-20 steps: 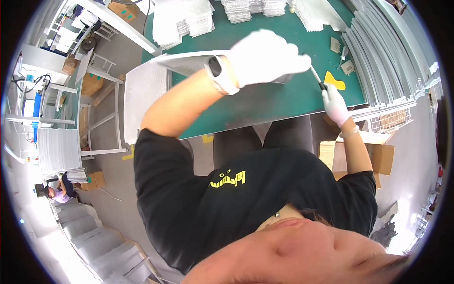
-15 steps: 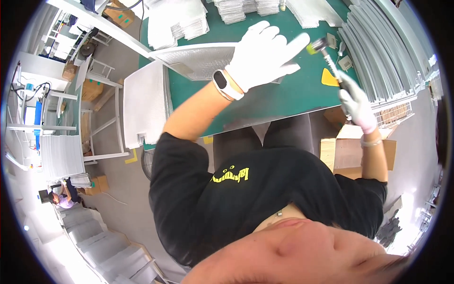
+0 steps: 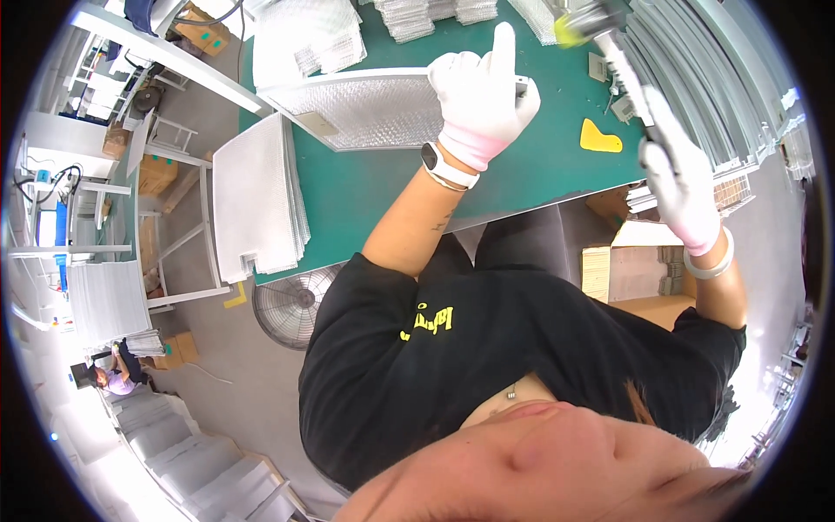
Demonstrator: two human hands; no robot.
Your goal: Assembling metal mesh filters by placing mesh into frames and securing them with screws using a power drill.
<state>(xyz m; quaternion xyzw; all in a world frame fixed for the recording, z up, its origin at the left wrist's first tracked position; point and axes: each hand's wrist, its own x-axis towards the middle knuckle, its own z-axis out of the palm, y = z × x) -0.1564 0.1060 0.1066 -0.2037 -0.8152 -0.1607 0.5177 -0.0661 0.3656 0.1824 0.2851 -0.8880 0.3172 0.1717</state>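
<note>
My left hand [image 3: 478, 100], in a white glove, grips the right end of a silver framed mesh panel [image 3: 383, 113] that stands on its long edge. The index finger points away from me, while the other fingers curl at the panel's end. A small metallic piece [image 3: 522, 84] shows beside the thumb. My right hand [image 3: 683, 178], also gloved, is wrapped round the handle of a mallet [image 3: 628, 78]. Its head, with a yellow-green face, is raised at the far right and blurred by motion. A yellow flat piece [image 3: 600, 137] lies on the green table [image 3: 539, 165] between the hands.
A stack of silver mesh sheets [image 3: 257, 196] lies at the table's left edge. More sheet stacks [image 3: 317, 39] are at the back. Long grey frame strips [image 3: 696, 87] line the right side. Below are a fan [image 3: 300, 300] and an open cardboard box [image 3: 644, 274].
My right hand has swung the mallet up and farther right. My left hand has shifted from spread fingers to a curled grip on the panel's end. The view has moved slightly.
</note>
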